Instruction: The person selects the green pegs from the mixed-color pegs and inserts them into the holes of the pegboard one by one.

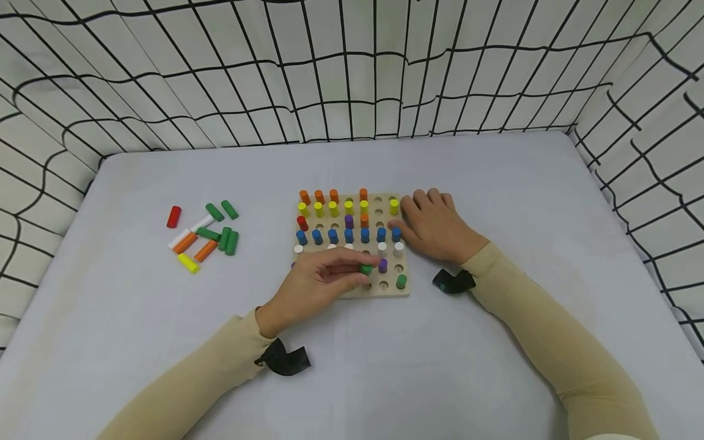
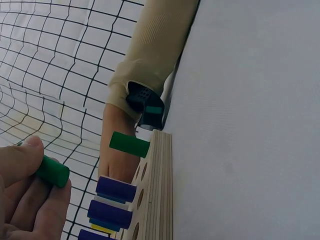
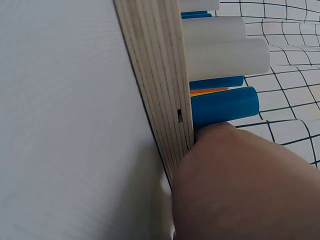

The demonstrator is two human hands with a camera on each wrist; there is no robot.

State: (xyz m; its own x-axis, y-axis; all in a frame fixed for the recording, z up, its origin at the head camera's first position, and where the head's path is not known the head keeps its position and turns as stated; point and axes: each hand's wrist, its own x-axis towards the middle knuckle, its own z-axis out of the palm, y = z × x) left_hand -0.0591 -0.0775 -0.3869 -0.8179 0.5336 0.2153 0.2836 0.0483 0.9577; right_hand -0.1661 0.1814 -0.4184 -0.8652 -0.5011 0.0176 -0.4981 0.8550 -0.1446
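My left hand [image 1: 319,275] pinches a green peg [image 2: 54,171] between thumb and fingers, above the near part of a wooden pegboard [image 1: 393,292]. In the left wrist view the held peg is tilted and apart from the board. My right hand [image 1: 440,226] rests at the board's right edge, its thumb over the face beside a blue peg [image 3: 225,107]. Rows of orange, yellow, blue and white pegs stand in the holes. A purple peg [image 1: 382,265] and another green peg [image 1: 401,281] stand near the front right. The left hand hides part of the front rows.
Left of the board lie loose pegs on the white table [image 1: 137,342]: several green ones, a red peg [image 1: 173,217], a yellow peg [image 1: 189,263], orange pegs and white pegs. Black wire grid [image 1: 352,79] borders the table at the back and sides.
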